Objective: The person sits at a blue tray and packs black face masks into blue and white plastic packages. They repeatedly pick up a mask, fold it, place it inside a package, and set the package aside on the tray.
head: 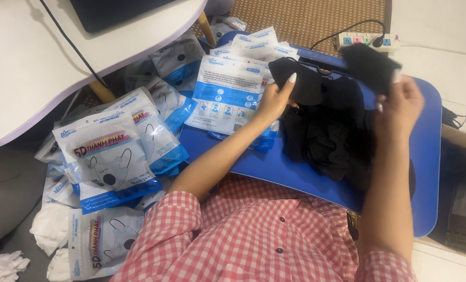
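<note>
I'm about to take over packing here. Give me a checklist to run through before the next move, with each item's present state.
1. Left hand holds a black mask: ok.
2. Right hand holds a second black mask: ok.
3. The two held masks are apart: ok.
4. Loose mask pile lies on the blue lap tray: ok.
5. Pouches lie within the left hand's reach: ok.
6. Top pouch open: cannot tell.

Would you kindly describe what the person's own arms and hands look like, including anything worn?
Both arms are bare below short red-and-white checked sleeves of a buttoned shirt. The left hand and right hand wear no gloves; the fingernails are long with pale polish.
</note>
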